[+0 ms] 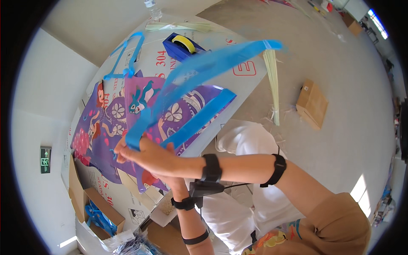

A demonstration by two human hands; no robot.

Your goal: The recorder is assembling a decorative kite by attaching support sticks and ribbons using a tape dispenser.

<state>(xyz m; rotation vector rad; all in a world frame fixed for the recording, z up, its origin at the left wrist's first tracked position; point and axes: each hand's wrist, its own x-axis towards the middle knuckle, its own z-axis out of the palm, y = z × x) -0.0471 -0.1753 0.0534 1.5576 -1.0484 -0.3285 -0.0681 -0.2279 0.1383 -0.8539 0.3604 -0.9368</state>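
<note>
My right hand [146, 155] reaches across from the right, its fingers closed on a blue ribbon [138, 131]. From there the ribbon loops up and far to the right, smeared by motion. My left hand [175, 182] is crossed beneath the right one; its fingers are mostly hidden. Under both hands lies a purple plastic sheet [159, 127] with printed cartoon figures. A straight blue strip [204, 117] runs along the sheet's right edge and ends near my hands.
A blue dispenser with yellow tape [178, 49] stands on the printed table surface. Beyond it lie thin pale sticks [182, 26] and a water bottle [153, 9]. More sticks [273, 85] lean off the right edge. An open carton [100, 212] holds blue ribbon; another carton [312, 104] sits on the floor.
</note>
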